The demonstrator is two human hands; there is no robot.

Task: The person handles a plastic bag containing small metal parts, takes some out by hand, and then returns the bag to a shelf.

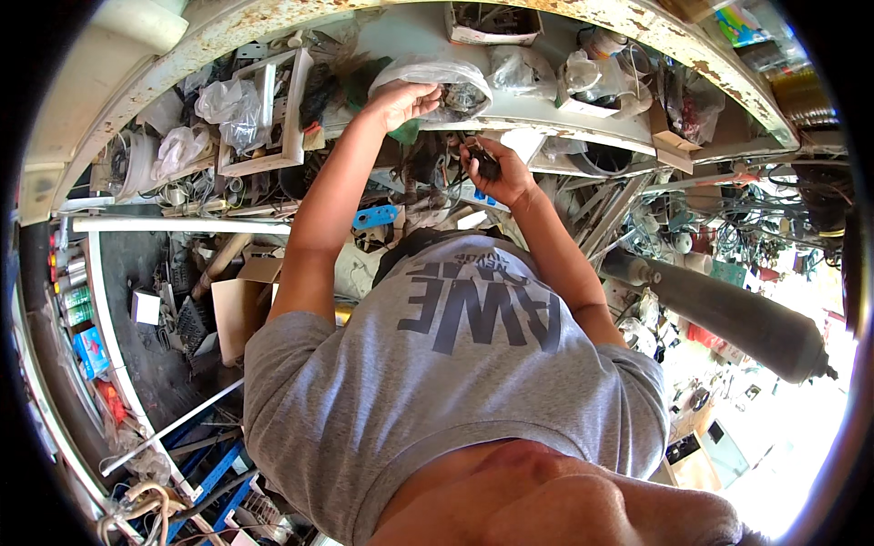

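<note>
My left hand (404,106) is at the near left rim of a round opening in a clear plastic bag (437,67), its fingers bent over the opening. Whether the fingertips pinch anything is unclear. Inside the bag lie small greyish parts (463,97), perhaps metal. Lower and to the right, my right hand (502,170) is curled round a small dark object (483,164), too dark to name, in front of the shelf edge. Green plastic (405,132) shows just below my left wrist and the bag.
On the shelf stand an open carton (493,34), a knotted plastic bag (522,70) and a small box with bags (588,102). A white wooden frame (295,109) and a brush (314,136) are at left. A large gas cylinder (737,314) lies across the right side.
</note>
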